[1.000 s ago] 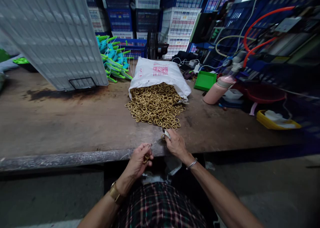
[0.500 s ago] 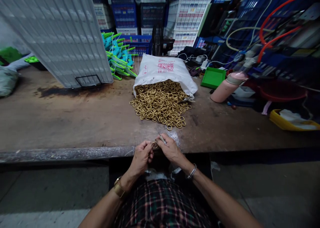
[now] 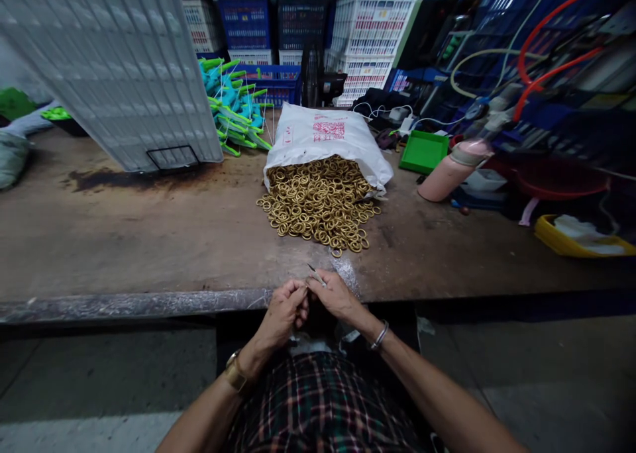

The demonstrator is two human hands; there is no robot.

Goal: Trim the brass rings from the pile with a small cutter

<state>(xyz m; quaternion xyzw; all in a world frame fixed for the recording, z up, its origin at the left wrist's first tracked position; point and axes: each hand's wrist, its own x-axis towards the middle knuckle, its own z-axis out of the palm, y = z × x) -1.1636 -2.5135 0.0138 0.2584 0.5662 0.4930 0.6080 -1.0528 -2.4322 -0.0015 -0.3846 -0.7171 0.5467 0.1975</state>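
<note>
My left hand (image 3: 287,308) is closed at the table's front edge, its thumb and forefinger pinched. A gold-coloured ring showed at these fingertips a moment ago; now the fingers almost wholly hide it. Against those fingertips rests my right hand (image 3: 336,299), closed around a small knife (image 3: 318,277) with a pale handle and a thin dark tip pointing up and left. Beyond both hands lies a heap of gold-coloured rings (image 3: 322,204), spilling from the mouth of a white sack (image 3: 305,132) with red print.
A ribbed translucent panel (image 3: 134,75) leans at left beside green and blue plastic parts (image 3: 238,112). To the right are a green tray (image 3: 424,153), a pink bottle (image 3: 450,175) and a yellow tray (image 3: 571,242). Stacked crates (image 3: 372,26) stand behind the wooden table (image 3: 149,241).
The ring between my fingertips has turned or slipped mostly out of sight. The knife tip has swung slightly left, and my hands have drawn closer together.
</note>
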